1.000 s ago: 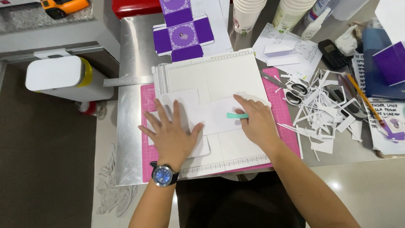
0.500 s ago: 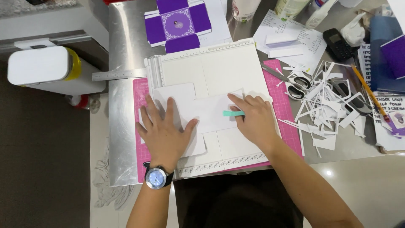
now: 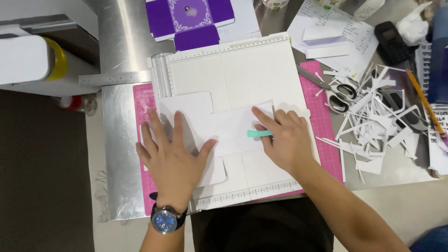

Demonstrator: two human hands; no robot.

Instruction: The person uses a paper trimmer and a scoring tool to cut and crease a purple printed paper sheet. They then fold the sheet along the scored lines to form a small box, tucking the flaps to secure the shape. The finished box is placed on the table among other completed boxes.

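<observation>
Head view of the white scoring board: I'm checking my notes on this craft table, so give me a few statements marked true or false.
1. The left hand lies flat on the white cut cardstock sheet. True.
2. The right hand holds a small teal scoring tool. True.
3. The white-handled scissors lie left of the white scoring board. False: they lie to its right, beside the pile of white paper offcuts.
4. The flat purple unfolded box rests on the person's lap. False: it lies on the table beyond the board.
5. A blue-faced wristwatch is on the right wrist. False: it is on the left wrist.
</observation>
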